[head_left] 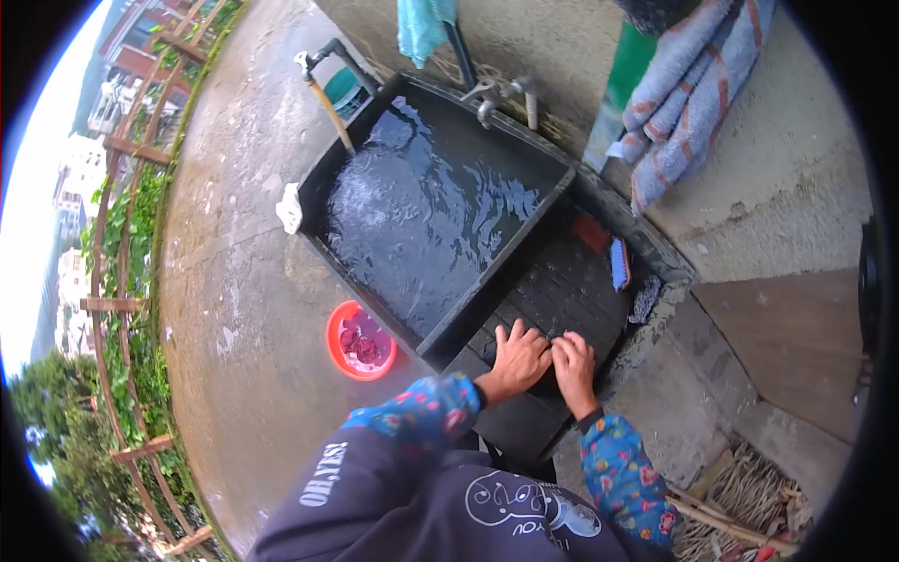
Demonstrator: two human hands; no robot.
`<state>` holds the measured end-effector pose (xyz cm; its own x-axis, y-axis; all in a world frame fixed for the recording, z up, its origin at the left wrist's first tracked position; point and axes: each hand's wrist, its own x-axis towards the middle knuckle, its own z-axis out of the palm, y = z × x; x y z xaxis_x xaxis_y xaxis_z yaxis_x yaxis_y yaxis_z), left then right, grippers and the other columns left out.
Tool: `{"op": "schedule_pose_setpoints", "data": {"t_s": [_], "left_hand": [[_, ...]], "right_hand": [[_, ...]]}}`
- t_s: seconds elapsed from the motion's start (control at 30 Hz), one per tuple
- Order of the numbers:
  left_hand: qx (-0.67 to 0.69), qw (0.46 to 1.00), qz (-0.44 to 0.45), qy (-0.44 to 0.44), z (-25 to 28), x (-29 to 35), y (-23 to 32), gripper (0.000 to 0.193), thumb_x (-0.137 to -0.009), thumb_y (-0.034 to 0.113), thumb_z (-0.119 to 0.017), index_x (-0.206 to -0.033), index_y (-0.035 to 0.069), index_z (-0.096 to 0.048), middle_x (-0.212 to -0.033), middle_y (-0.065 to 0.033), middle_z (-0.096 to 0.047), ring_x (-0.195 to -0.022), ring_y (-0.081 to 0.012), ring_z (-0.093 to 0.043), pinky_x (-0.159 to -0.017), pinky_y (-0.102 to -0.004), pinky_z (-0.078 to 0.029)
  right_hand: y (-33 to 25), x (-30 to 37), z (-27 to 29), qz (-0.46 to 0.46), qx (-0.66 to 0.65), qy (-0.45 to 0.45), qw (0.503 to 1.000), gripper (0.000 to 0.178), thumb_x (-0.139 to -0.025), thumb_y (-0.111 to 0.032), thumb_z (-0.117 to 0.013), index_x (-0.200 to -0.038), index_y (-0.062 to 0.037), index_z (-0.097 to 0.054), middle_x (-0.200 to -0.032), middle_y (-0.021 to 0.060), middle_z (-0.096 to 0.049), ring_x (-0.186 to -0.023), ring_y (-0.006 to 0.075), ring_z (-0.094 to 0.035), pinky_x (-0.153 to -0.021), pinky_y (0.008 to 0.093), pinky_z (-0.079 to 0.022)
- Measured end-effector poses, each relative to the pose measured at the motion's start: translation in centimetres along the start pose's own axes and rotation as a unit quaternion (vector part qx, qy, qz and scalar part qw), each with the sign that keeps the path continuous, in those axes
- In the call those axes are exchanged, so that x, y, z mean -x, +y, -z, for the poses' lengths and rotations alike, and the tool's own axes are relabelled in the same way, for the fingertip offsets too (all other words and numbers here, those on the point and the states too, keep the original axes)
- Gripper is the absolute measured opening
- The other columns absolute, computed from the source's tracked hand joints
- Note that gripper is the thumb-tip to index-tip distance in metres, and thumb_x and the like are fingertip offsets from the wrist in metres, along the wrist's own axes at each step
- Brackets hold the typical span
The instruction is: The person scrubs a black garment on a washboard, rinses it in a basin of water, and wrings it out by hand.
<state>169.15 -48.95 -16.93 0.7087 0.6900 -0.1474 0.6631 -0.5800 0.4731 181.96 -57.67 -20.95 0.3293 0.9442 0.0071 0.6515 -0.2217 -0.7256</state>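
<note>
My left hand (pixel 521 360) and my right hand (pixel 572 369) are side by side, low on the dark ribbed washboard slab (pixel 551 288) of a stone wash sink. Their fingers are bent down and nearly meet at the thumbs. Something black seems to lie beneath them, but against the dark slab I cannot make it out. Beyond the slab, the sink's deep basin (pixel 442 330) holds water, rippled and foamy at the left. A blue-backed brush (pixel 619 265) rests at the slab's right edge, next to a grey scouring pad (pixel 645 300) and a reddish-brown block (pixel 590 232).
Left of the sink, a red basin (pixel 334 328) on the concrete floor holds wet dark-red cloth. A pipe with a tan hose (pixel 331 116) runs into the water. Metal taps (pixel 488 109) stand at the far wall. A striped towel (pixel 698 89) hangs at the right; a white cloth (pixel 289 208) drapes the left corner.
</note>
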Motion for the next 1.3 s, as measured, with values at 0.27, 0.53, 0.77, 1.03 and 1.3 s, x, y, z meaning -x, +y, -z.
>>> {"op": "schedule_pose_setpoints", "data": {"t_s": [0.27, 0.53, 0.77, 1.03, 1.3], "left_hand": [[-0.08, 0.987, -0.138, -0.009, -3.0, -10.2, -2.1, 0.02, -0.081, 0.021, -0.054, -0.087, 0.005, -0.064, -0.091, -0.0103, -0.056, -0.093, -0.0288, -0.048, -0.083, -0.0448, -0.035], [0.033, 0.997, -0.047, 0.056, 0.8, 1.1, 0.5, 0.021, -0.081, 0.028, -0.058, -0.093, 0.013, -0.066, -0.093, -0.0042, -0.057, -0.1, -0.0281, -0.047, -0.08, -0.046, -0.032], [-0.088, 0.96, -0.237, -0.116, -1.5, -9.5, -1.9, 0.017, -0.08, 0.02, -0.052, -0.083, 0.006, -0.061, -0.089, -0.0118, -0.054, -0.09, -0.03, -0.048, -0.08, -0.0434, -0.036], [0.041, 0.999, -0.028, -0.012, -0.2, -0.7, 0.1, 0.022, -0.083, 0.03, -0.053, -0.087, 0.012, -0.066, -0.093, -0.0072, -0.057, -0.099, -0.0303, -0.047, -0.083, -0.0506, -0.033], [-0.107, 0.964, -0.24, -0.051, -3.3, -11.3, -2.9, 0.016, -0.077, 0.021, -0.056, -0.082, 0.008, -0.064, -0.091, -0.009, -0.057, -0.097, -0.0274, -0.049, -0.084, -0.0457, -0.034]], "right_hand": [[4.6, -7.3, -0.9, 0.028, 0.106, 0.031, 0.994, 0.013, -0.087, -0.018, -0.05, -0.084, -0.0064, -0.055, -0.094, 0.0114, -0.055, -0.096, 0.0323, -0.05, -0.081, 0.0466, -0.039], [-2.3, 1.3, 2.0, 0.017, -0.009, 0.067, 0.998, 0.018, -0.083, -0.022, -0.062, -0.097, -0.0096, -0.064, -0.115, 0.0075, -0.058, -0.101, 0.0316, -0.054, -0.088, 0.0449, -0.042], [4.7, -5.4, -1.1, 0.006, 0.069, -0.01, 0.998, 0.01, -0.082, -0.016, -0.051, -0.085, -0.0076, -0.054, -0.096, 0.0116, -0.055, -0.092, 0.032, -0.05, -0.079, 0.0454, -0.038], [-1.2, 0.1, 1.2, -0.035, -0.013, 0.07, 0.997, 0.018, -0.083, -0.019, -0.06, -0.099, -0.0118, -0.064, -0.11, 0.007, -0.058, -0.101, 0.0275, -0.054, -0.086, 0.0414, -0.042], [4.6, -7.6, -1.7, -0.003, 0.108, 0.043, 0.993, 0.01, -0.082, -0.015, -0.05, -0.087, -0.0082, -0.056, -0.095, 0.0077, -0.058, -0.096, 0.0275, -0.051, -0.082, 0.0431, -0.037]]}}
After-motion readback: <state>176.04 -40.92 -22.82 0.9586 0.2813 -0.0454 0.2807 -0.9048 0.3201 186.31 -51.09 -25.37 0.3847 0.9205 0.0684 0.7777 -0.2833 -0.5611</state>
